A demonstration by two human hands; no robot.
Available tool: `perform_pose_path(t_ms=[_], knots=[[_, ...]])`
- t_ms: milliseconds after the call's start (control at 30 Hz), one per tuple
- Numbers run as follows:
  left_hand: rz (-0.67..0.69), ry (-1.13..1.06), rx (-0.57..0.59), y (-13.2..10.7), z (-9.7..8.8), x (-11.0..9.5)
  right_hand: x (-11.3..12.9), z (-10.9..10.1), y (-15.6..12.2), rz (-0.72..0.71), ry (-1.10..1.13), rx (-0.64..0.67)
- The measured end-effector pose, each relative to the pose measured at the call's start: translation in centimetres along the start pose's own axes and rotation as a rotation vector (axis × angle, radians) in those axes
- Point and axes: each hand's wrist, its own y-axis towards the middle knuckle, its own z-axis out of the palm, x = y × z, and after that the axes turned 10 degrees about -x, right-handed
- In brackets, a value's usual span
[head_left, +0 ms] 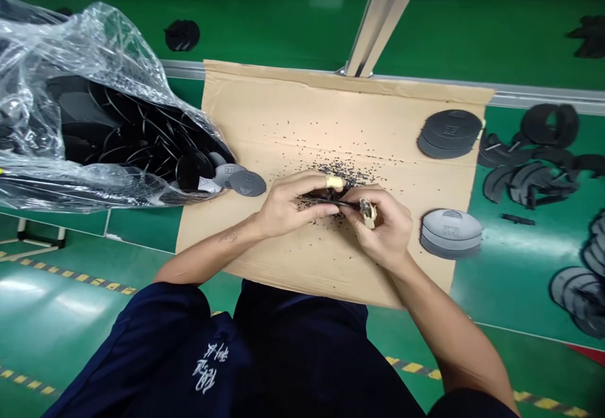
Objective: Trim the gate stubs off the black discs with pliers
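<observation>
My left hand [293, 203] and my right hand [385, 229] meet over the middle of a cardboard sheet [293, 115]. Both are closed on a thin black disc [331, 202] held edge-on between them. A yellowish finger cot covers my left fingertip, and another covers a right fingertip by the disc's rim. Beneath the hands lies a scatter of small black shavings [343, 172]. A stack of grey discs [451, 233] rests right of my right hand. Another dark stack [449, 133] sits at the sheet's far right corner.
A clear plastic bag [94, 115] full of black discs and rings lies on the left, with two grey discs [241, 181] spilling out. Black trimmed rings [534, 166] lie on the green table at right. A metal post [382, 14] rises behind the cardboard.
</observation>
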Motion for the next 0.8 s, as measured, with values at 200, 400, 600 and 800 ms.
perform_pose_path(t_ms=[200, 400, 600, 800], knots=[[0.028, -0.069, -0.015, 0.31, -0.21, -0.33, -0.59, -0.03, -0.46, -0.217, 0.042, 0.017], [0.142, 0.004, -0.03, 0.23, -0.21, -0.53, -0.33, 0.02, -0.48, -0.199, 0.002, 0.022], [0.173, 0.022, -0.067, 0.03, -0.23, -0.73, 0.05, -0.15, -0.3, -0.188, 0.009, 0.055], [0.18, 0.037, -0.021, 0.05, -0.27, -0.5, -0.02, -0.21, -0.08, -0.242, -0.007, 0.049]])
